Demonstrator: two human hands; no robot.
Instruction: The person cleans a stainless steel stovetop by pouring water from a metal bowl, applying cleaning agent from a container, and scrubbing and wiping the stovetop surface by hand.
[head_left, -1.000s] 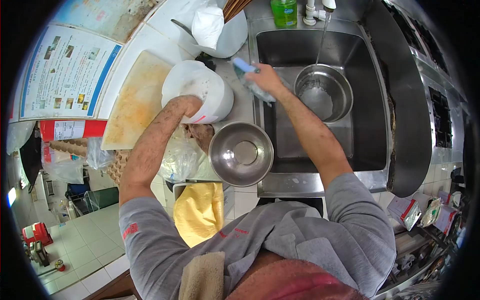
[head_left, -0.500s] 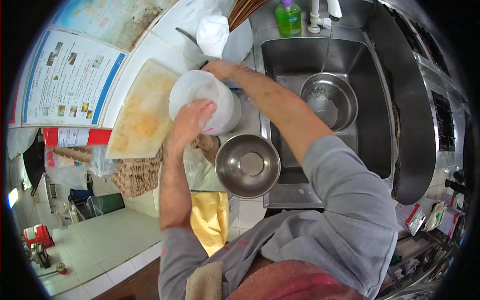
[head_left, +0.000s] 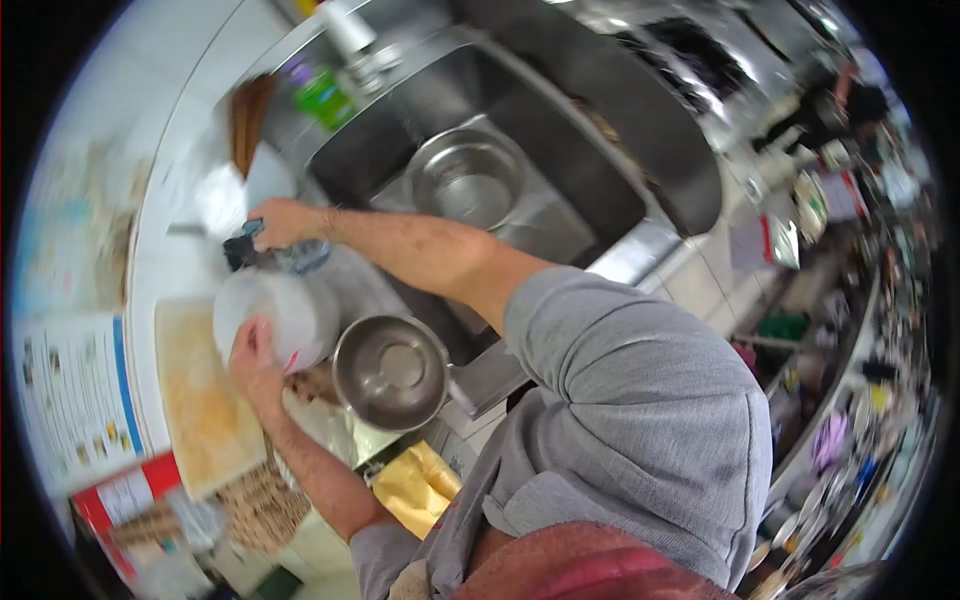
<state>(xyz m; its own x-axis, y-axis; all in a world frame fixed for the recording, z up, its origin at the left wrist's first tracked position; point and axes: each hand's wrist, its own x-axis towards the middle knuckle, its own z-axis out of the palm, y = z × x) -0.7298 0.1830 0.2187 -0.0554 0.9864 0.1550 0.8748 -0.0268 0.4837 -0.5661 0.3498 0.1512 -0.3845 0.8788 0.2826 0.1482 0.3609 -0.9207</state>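
My left hand is closed over the rim of a white translucent plastic tub, which tilts on the counter beside the sink. Just beyond the tub, my right hand is closed on a dark, bluish, soft-looking thing; blur hides its kind. A steel bowl stands close to the tub, on the near side. In the sink, another steel bowl sits under the tap and holds water.
A stained cutting board lies left of the tub, with egg trays below it. Green soap bottle and brown bristles stand behind the sink. A person in dark clothes is at the far upper right.
The view has swung round, shifting the sink leftward. My right hand has come out from behind the tub, and the dark thing in it now shows. My left hand stays on the tub.
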